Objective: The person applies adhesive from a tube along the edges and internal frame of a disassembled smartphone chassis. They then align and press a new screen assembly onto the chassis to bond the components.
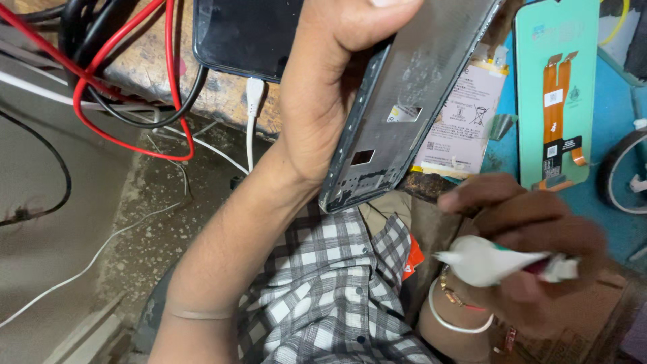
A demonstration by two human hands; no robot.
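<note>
My left hand point(323, 87) grips a grey metal phone frame point(411, 87), held tilted with its inner side facing me; two small cut-outs show in it. Lower right, my right hand point(532, 249) is closed around a small crumpled white tube point(492, 259) with its tip pointing left, a short way below the frame. A bangle and thread bracelets circle my right wrist point(458, 307). My checked shirt sleeve lies beneath both hands.
A dark phone point(242, 34) with a white charging cable point(254, 101) plugged in lies at the top. Red and black wires point(128, 101) loop at upper left. A flat battery point(461, 121) and a teal screen part with an orange flex strip point(556, 94) lie on the blue surface at right.
</note>
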